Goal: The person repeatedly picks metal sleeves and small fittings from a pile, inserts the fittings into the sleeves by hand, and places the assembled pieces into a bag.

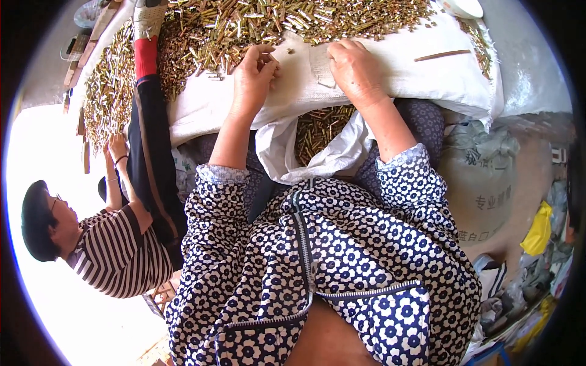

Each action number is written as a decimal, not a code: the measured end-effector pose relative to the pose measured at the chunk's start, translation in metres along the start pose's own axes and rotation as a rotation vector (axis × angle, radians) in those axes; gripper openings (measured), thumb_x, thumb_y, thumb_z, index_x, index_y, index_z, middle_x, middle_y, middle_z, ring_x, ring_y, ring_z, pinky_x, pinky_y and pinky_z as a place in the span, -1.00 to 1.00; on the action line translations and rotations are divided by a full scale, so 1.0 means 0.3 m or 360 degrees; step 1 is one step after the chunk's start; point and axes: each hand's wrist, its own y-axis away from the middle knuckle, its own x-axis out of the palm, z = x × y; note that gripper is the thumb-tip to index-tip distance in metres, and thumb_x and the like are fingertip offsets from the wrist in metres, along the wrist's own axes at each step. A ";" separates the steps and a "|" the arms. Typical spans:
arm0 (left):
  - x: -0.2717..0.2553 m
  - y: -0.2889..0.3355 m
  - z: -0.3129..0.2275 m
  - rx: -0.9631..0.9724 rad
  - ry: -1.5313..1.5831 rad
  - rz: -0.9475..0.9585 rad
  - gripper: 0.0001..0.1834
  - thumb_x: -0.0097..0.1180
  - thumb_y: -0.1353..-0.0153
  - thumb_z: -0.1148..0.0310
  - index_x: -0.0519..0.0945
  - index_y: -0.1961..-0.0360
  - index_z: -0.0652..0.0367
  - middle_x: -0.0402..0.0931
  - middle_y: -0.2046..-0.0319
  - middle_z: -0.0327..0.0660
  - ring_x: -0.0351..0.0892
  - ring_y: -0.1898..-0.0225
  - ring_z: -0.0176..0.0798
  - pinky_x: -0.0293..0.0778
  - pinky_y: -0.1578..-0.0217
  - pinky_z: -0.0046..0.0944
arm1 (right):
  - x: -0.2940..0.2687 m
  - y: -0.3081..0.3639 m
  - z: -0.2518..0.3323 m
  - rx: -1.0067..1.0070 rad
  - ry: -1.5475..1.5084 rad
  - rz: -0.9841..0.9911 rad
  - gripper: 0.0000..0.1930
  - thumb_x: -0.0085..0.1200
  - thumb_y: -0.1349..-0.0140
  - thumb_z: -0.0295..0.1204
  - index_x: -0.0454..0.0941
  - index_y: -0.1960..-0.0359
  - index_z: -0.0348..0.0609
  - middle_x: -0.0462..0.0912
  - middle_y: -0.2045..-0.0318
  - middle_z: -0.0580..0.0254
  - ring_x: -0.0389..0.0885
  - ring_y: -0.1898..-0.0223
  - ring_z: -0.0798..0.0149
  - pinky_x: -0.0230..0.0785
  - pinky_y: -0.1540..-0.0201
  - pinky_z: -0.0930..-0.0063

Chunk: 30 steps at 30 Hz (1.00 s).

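Loosely, both hands [251,79] [355,68] curl over white cloth [204,107], fingertips partly hidden, any hold impossible to tell

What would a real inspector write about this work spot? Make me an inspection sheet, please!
Surface: white cloth, somewhat wrinkled.
Job's things: heaped small brass-coloured metal pieces; more inside an open white bag at the person's lap.
Clutter: thin brown stick lying on the cloth, at the right; yellow bag among scraps, far right.
Hands: left hand curled near the heap, any held piece unclear; right hand at the cloth, fingers bent, grip unclear.
Cables: nothing seen.
Surroundings: co-worker in a striped top, left, reaching to the heap's edge.
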 end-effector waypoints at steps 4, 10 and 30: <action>-0.007 0.038 -0.002 -0.0218 0.0895 0.0117 -0.81 0.04 -0.27 0.44 0.47 0.10 0.21 0.56 0.33 -0.23 0.58 0.35 -0.40 0.41 0.48 -0.51 | -0.015 -0.002 0.060 0.0238 -0.0209 0.0180 -0.87 0.11 -0.01 -0.58 0.52 0.36 -0.14 0.57 0.44 0.26 0.59 0.39 0.27 0.47 0.31 0.42; 0.022 0.066 -0.011 -0.0383 0.1241 0.0171 -0.85 0.02 -0.29 0.46 0.47 0.14 0.22 0.56 0.34 -0.21 0.60 0.33 -0.36 0.43 0.47 -0.48 | 0.009 0.016 0.078 0.0733 -0.1616 0.0463 -0.88 0.12 -0.08 -0.49 0.55 0.33 -0.19 0.57 0.43 0.35 0.50 0.38 0.50 0.37 0.29 0.56; 0.063 0.092 -0.013 -0.0279 0.1600 0.0182 -0.92 -0.03 -0.32 0.44 0.45 0.21 0.21 0.52 0.40 -0.20 0.58 0.39 -0.35 0.43 0.50 -0.46 | -0.012 0.015 0.123 0.0758 -0.1864 0.0364 -0.91 0.13 -0.16 -0.48 0.56 0.31 -0.20 0.57 0.43 0.43 0.50 0.34 0.54 0.33 0.20 0.64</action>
